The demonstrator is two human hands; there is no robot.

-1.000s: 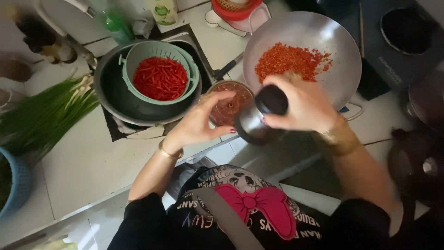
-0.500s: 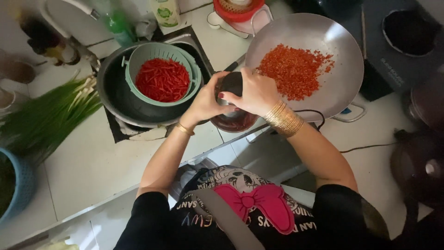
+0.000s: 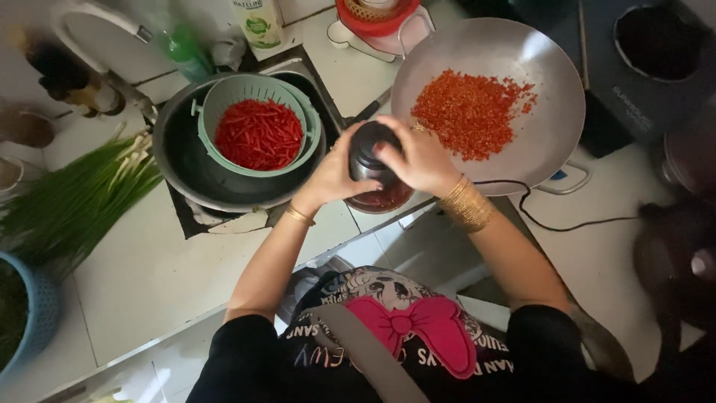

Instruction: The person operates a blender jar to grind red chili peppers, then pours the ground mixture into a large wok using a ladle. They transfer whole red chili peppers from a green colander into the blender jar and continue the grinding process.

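Fingers of both hands wrap the dark chopper lid [image 3: 371, 149]: left hand [image 3: 335, 175] cupping its side, right hand [image 3: 418, 158] clamped on top. It sits on the chopper bowl [image 3: 384, 198] at the bench edge, beside the pan of chopped chilli [image 3: 471, 112]. Looks like pressing to chop; steady downward pressure is what it needs.

A white carton [image 3: 257, 22] with a green label patch is seen upright at the far edge of the tabletop [image 3: 149, 269], behind the sink. Just left of it, a green plastic bottle [image 3: 179, 48] is found, its label too blurred to be made out.
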